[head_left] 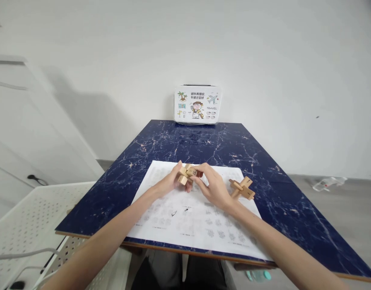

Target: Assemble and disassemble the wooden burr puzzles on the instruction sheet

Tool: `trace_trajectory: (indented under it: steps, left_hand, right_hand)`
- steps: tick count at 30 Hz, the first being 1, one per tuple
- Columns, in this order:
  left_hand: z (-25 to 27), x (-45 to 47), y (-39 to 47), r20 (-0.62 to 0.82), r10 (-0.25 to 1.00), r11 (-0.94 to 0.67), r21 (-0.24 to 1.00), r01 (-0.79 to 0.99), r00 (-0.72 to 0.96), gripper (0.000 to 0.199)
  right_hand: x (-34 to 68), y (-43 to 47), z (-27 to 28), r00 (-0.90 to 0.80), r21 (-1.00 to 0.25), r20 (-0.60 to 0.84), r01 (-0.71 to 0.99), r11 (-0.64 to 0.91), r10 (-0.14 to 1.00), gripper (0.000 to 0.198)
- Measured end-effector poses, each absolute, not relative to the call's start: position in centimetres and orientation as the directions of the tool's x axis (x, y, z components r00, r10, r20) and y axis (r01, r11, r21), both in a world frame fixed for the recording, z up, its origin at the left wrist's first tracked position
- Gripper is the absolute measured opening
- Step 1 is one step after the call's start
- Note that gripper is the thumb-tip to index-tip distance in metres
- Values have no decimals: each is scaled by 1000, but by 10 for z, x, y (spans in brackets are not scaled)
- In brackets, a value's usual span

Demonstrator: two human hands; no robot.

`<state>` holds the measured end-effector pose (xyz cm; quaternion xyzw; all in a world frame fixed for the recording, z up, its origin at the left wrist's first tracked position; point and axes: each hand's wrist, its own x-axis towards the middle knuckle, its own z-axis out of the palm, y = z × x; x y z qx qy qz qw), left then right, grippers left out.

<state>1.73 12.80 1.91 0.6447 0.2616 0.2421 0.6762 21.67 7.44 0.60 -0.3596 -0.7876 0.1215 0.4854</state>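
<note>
Several light wooden pieces, interlocked as a wooden burr puzzle (pixel 186 174), are held between both my hands just above a printed sheet. My left hand (pixel 172 177) is closed around its left side, thumb up on top. With fingers bent, my right hand (pixel 210 183) grips the right side, at a block with a dark printed mark. Some fingertips are hidden behind the wood. A second wooden cross-shaped puzzle (pixel 243 188) rests to the right of my right hand, at the edge of the sheet. Beneath my hands lies the white instruction sheet (pixel 185 231) with rows of small grey diagrams.
The dark blue marbled table (pixel 203 141) bears the sheet. A white case with cartoon prints (pixel 198 104) stands at its far edge against the wall. At left is a white perforated rack (pixel 31 213) with cables. Clear plastic packaging (pixel 328 183) lies on the floor at right.
</note>
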Motion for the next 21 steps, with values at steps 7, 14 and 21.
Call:
trace_trajectory:
  steps: [7,14,21]
  left_hand:
    - [22,17,126,-102,632,172,985,-11,768,80]
    - [23,15,124,-188,549,247,967,56,814,74]
    - [25,9,129,-249,454,269,954,134,856,69]
  right_hand:
    - [213,75,10,-220,-710,586,326,625,780,39]
    - [216,80,6,-313,-914,354,85,398,881,40]
    - [212,76,6,-361,-924,354,5,382,863,44]
